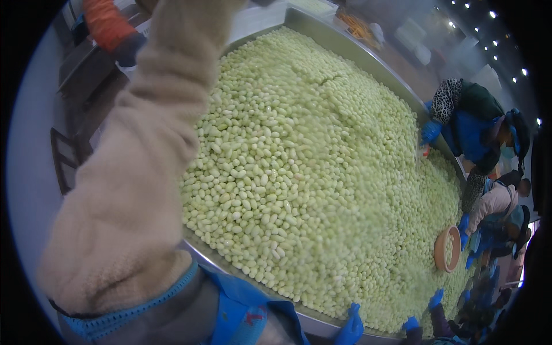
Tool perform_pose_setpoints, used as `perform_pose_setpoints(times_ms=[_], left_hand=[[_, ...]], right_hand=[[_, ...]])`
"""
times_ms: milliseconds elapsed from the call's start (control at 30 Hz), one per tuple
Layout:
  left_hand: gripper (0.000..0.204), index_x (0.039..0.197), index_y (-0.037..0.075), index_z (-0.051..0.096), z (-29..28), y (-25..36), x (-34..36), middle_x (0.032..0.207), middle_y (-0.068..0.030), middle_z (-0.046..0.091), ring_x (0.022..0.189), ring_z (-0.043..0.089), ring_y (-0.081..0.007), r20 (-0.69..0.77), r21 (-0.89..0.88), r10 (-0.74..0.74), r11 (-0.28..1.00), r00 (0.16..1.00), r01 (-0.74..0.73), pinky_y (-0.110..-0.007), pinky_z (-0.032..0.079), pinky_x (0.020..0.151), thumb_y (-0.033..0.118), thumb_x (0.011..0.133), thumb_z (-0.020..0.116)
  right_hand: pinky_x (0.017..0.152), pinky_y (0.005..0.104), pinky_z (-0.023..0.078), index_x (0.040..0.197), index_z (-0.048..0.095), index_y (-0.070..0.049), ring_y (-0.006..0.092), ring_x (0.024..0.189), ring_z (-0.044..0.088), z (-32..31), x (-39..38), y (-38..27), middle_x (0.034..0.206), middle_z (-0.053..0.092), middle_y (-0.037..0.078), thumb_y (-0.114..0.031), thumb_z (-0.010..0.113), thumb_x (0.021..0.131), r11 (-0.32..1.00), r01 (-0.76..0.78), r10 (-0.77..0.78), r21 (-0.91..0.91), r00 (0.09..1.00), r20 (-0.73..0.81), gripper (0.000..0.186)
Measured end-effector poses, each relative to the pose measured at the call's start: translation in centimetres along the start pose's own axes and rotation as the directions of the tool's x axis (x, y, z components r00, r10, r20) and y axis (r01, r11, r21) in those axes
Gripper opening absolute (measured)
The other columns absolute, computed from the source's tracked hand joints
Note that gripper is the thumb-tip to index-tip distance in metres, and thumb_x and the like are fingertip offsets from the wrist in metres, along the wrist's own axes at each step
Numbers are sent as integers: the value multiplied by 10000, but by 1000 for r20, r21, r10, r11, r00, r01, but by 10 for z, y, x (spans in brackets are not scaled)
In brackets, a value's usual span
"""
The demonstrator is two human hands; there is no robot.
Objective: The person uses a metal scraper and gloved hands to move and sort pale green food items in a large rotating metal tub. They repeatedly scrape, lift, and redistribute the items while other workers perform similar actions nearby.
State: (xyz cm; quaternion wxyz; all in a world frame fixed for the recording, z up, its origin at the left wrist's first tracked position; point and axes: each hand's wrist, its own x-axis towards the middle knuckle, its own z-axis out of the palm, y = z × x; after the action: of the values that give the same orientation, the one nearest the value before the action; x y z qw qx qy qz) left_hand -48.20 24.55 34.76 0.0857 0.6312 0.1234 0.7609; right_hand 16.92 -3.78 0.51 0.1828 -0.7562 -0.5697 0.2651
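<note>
A beige fleece sleeve (155, 126) on a raised arm, seemingly my left, runs from the lower left up past the top edge, so its hand is out of sight. Below it a blue apron (247, 302) shows. Beside the arm spreads a deep heap of pale green, oval pieces (259, 190), like beans or small fruits, in a large metal trough (333, 35). My right hand cannot be made out. At the bottom edge, a blue-gloved hand (351, 326) rests by the trough's rim; whose it is I cannot tell.
Along the trough's right end, several people in blue gloves lean in, one in a leopard-print sleeve (445, 100). A terracotta-coloured bowl (441, 250) holding some of the pieces sits on the heap. An orange sleeve (106, 26) shows at upper left, near a dark metal frame (62, 158).
</note>
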Motion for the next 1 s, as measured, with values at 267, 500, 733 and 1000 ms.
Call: perform_pose_setpoints(times_ms=[267, 500, 733, 1000], left_hand=[[242, 1113, 102, 741, 45, -142, -359, 796, -52, 662, 593, 594, -141, -284, 58, -942, 170, 180, 984, -297, 505, 520, 264, 968, 635], [145, 1012, 129, 775, 45, -103, -326, 718, -30, 630, 520, 534, -108, -384, 3, -917, 119, 110, 993, -254, 413, 416, 219, 918, 709], [291, 1158, 13, 678, 9, -46, -166, 667, 29, 576, 548, 527, -62, -236, 55, -724, 656, 648, 753, -235, 537, 604, 222, 964, 617], [258, 1066, 16, 702, 61, -74, -9, 734, -28, 632, 600, 579, -107, -152, 264, -353, 885, 923, 382, -264, 531, 610, 233, 947, 630]], right_hand=[[1064, 352, 439, 1283, 627, 41, 243, 1216, 600, -5, -9, 20, 1299, 644, 182, -57, 466, 977, 995, 86, -84, -58, 996, 35, 359], [1079, 352, 425, 1291, 626, 27, 243, 1239, 584, 0, 0, 8, 1304, 644, 171, -92, 483, 988, 998, -56, 57, 17, 998, -38, 356], [1085, 355, 425, 1289, 618, 46, 249, 1240, 587, -2, -2, 0, 1301, 641, 186, -104, 486, 994, 999, -33, 33, -3, 999, 30, 356], [928, 373, 497, 1268, 668, -39, 277, 1037, 671, -1, 1, 17, 1167, 707, 175, -115, 489, 965, 974, 113, -103, -198, 993, 59, 359]])
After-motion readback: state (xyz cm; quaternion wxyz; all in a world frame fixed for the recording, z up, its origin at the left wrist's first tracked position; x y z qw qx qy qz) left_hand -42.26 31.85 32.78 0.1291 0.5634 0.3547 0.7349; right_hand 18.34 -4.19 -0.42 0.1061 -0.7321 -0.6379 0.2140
